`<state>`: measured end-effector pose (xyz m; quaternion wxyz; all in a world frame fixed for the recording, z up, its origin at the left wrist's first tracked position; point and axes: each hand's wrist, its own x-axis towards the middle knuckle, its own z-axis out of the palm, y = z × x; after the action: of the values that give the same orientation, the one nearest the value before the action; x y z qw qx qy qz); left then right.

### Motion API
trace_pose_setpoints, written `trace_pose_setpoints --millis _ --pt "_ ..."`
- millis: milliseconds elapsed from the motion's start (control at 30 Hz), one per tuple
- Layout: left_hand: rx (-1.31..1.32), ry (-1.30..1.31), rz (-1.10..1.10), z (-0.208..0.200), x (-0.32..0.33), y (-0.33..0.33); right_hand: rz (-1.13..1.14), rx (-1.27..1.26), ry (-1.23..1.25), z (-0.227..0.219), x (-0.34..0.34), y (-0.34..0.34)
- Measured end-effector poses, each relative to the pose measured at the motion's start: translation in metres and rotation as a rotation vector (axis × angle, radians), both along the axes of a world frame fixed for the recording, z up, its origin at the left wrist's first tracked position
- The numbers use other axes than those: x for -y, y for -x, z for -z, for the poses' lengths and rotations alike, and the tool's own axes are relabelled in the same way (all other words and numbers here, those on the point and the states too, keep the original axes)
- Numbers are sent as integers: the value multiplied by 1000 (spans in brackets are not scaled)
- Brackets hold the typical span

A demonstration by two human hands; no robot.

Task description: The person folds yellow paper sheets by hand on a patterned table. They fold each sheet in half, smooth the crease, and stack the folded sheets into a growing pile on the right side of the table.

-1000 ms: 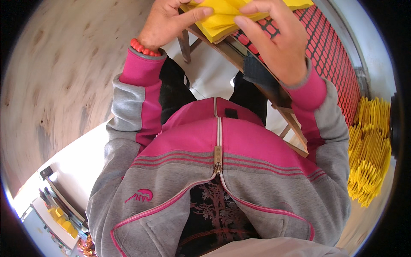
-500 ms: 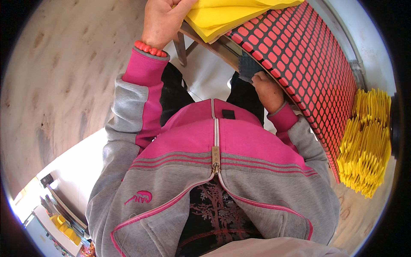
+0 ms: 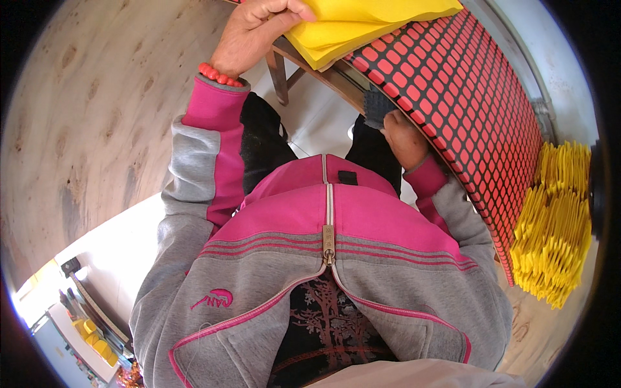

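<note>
At the top, my left hand point(image 3: 255, 32) has its thumb and forefinger closed at the left edge of a stack of thin yellow sheets point(image 3: 369, 22). Whether the sheets are paper or cloth I cannot tell. The stack lies on the far left corner of a table covered in a red-and-black patterned sheet point(image 3: 469, 97). Below the table's near edge, close to my lap, my right hand point(image 3: 405, 139) is closed on a dark grey cloth point(image 3: 379, 108) with a jagged edge. The table's edge partly hides that hand's fingers.
Folded yellow pieces point(image 3: 550, 226) stand in a dense row at the right, by the wall. A broad pale wooden board point(image 3: 90, 123) fills the left side. A wooden leg point(image 3: 277, 77) shows under the table's corner. Yellow objects point(image 3: 95, 343) sit on a shelf at lower left.
My left hand has shifted slightly down, and its fingertips now show at the yellow sheets' edge. My right hand stays on the grey cloth, almost unmoved.
</note>
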<state>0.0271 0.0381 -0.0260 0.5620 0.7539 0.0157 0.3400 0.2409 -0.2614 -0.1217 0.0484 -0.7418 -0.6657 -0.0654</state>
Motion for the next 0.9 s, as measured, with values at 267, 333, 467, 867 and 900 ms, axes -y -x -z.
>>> trace_pose_setpoints --millis 267,333,467,867,900 --pt "-90 -91 16 -19 6 3 -598 -283 -309 -127 -25 50" --pt "-110 -98 -41 -21 8 3 -733 -201 -549 -152 -59 41" --pt "-141 -65 -78 -25 12 5 -722 -229 -641 -173 -120 38" --pt "-151 -95 -41 -12 1 4 -759 -259 -716 -143 -148 27" --pt "-130 -82 -41 -11 2 3 -745 -273 -681 -143 -147 26"
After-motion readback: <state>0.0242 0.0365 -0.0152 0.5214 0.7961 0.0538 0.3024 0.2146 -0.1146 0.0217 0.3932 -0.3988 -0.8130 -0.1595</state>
